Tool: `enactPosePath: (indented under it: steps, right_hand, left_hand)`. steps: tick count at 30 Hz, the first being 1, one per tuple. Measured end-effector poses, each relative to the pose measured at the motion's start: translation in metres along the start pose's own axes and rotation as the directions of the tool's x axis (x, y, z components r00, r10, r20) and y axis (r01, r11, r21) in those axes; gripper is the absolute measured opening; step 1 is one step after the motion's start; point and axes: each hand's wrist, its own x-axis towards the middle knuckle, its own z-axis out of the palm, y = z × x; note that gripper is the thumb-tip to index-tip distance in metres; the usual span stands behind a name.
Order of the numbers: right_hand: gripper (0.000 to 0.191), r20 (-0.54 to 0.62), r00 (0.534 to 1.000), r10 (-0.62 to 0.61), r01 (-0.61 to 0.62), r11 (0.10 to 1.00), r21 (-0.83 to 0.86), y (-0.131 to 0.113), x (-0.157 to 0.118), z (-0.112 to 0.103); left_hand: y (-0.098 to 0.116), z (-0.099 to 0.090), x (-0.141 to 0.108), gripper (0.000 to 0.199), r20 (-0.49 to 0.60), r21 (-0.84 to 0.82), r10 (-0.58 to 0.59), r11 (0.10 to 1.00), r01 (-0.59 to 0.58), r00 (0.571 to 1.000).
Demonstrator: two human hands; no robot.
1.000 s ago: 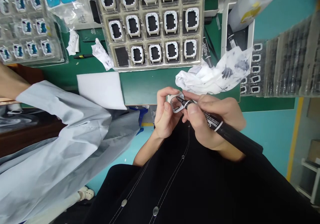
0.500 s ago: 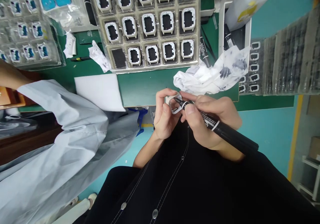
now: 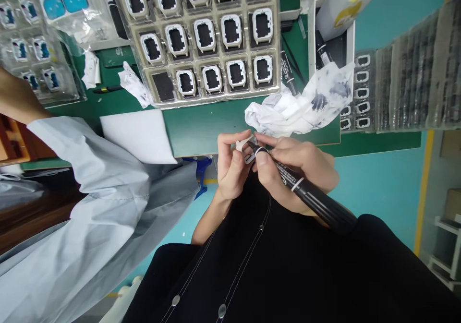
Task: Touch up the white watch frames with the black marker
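Between its thumb and fingers, my left hand point(image 3: 230, 172) grips a small white frame point(image 3: 240, 144) in front of the table's near edge. My right hand point(image 3: 295, 169) is closed around a thick black marker point(image 3: 317, 203), whose tip points into the frame. Fingers of both hands meet around the frame and hide part of it. Beyond them, a clear tray point(image 3: 216, 97) holds several white frames in its pockets, and one pocket at its near left corner point(image 3: 163, 87) shows only a dark pad.
A stained white cloth point(image 3: 284, 114) lies just beyond my right hand. White foam point(image 3: 139, 136) overhangs the table edge at left, near a co-worker's grey sleeve point(image 3: 104, 160). A box point(image 3: 352, 49) with a bottle point(image 3: 345, 6) and stacked trays point(image 3: 414, 68) stand at right.
The view has shifted slightly, and both hands with the frame and marker appear a little further left. The frame is tilted differently, with its opening turned more away.
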Motion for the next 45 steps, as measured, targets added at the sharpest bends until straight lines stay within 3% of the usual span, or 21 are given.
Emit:
enactPosePath:
  steps: [5, 7, 12, 18, 24, 29, 34, 40, 45]
  right_hand:
    - [0.018, 0.019, 0.999, 0.027, -0.03, 0.987, 0.157, 0.009, 0.0, 0.003]
    - [0.019, -0.001, 1.0, 0.009, -0.009, 0.996, 0.092, 0.009, -0.001, 0.006]
    - [0.028, -0.125, 0.976, -0.18, 0.177, 0.984, -0.034, 0.012, -0.002, 0.012]
    - [0.02, -0.078, 0.996, -0.038, 0.054, 0.975, 0.215, 0.019, 0.0, 0.01]
    - [0.026, -0.083, 0.993, -0.082, 0.088, 0.993, 0.079, 0.017, -0.004, 0.011]
    - [0.019, -0.126, 0.992, 0.012, 0.019, 0.97, 0.241, 0.027, -0.002, 0.016]
    - [0.017, -0.062, 0.997, 0.042, -0.029, 0.981, 0.194, 0.025, -0.004, 0.011]
    - [0.016, -0.135, 0.99, 0.05, -0.024, 0.981, 0.19, 0.019, -0.006, 0.008]
    - [0.016, -0.101, 0.991, 0.086, -0.064, 0.978, 0.2, 0.019, -0.006, 0.009]
  left_hand:
    - [-0.002, -0.004, -0.001, 0.045, 0.045, -0.051, -0.008, 0.999, 0.01, 0.999]
    - [-0.001, -0.004, -0.002, 0.042, 0.055, -0.047, -0.023, 0.999, 0.025, 0.998]
    - [0.001, -0.003, -0.003, 0.045, 0.065, -0.017, -0.037, 0.999, 0.039, 0.997]
    - [-0.003, -0.012, 0.0, 0.038, 0.173, -0.085, -0.09, 0.991, 0.106, 0.981]
    - [-0.003, -0.01, -0.002, 0.045, 0.136, -0.038, -0.12, 0.991, 0.126, 0.983]
    - [-0.009, -0.01, 0.001, 0.041, 0.238, -0.1, -0.13, 0.982, 0.158, 0.963]
    - [-0.008, -0.01, 0.003, 0.046, 0.161, -0.102, -0.182, 0.974, 0.2, 0.97]
    - [-0.007, -0.008, 0.001, 0.051, 0.15, -0.124, -0.24, 0.958, 0.259, 0.959]
    - [-0.009, -0.011, 0.0, 0.052, 0.122, -0.103, -0.247, 0.96, 0.26, 0.961]
